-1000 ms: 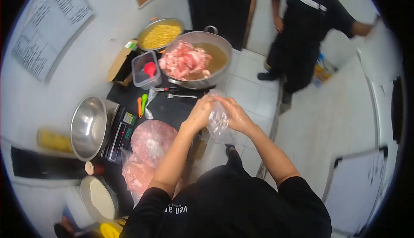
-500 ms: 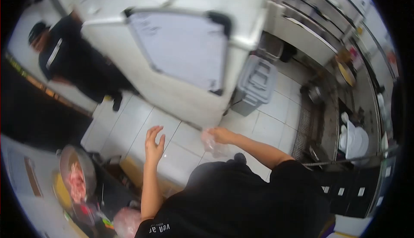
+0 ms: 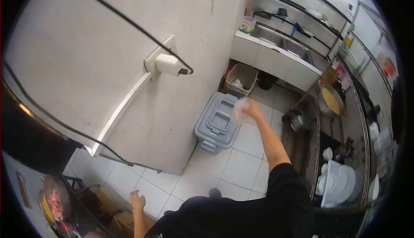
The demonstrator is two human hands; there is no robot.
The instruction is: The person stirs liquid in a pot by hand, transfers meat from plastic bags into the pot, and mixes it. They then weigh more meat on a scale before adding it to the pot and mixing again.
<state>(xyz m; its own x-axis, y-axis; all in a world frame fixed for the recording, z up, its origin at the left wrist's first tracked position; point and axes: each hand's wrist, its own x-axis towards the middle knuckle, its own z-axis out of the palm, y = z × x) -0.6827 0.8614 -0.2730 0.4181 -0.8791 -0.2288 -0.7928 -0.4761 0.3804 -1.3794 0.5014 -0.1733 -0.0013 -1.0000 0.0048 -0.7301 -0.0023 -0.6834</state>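
Note:
My right hand (image 3: 251, 108) is stretched out ahead of me, closed on a crumpled clear plastic bag (image 3: 238, 111). The bag is slightly blurred and hangs above the right edge of a grey lidded storage box (image 3: 210, 128) on the floor. Just beyond is an open bin (image 3: 229, 84) with white scraps inside. My left hand (image 3: 137, 201) is low at my left side, empty, its fingers apart and partly curled. It is nearest to the cardboard boxes (image 3: 123, 223) beside me and touches nothing that I can see.
A wall with a plugged-in white adapter (image 3: 168, 65) and dangling black cable stands at left. Sinks (image 3: 269, 35) lie at the back. On the right are a pan of yellow food (image 3: 330, 100) and a white dish basket (image 3: 330, 186). A pan of raw meat (image 3: 55, 197) sits lower left.
My view has moved forward, closer to the storage box and bin. My right arm now reaches farther out with the bag. The other person and the whiteboard have left the view.

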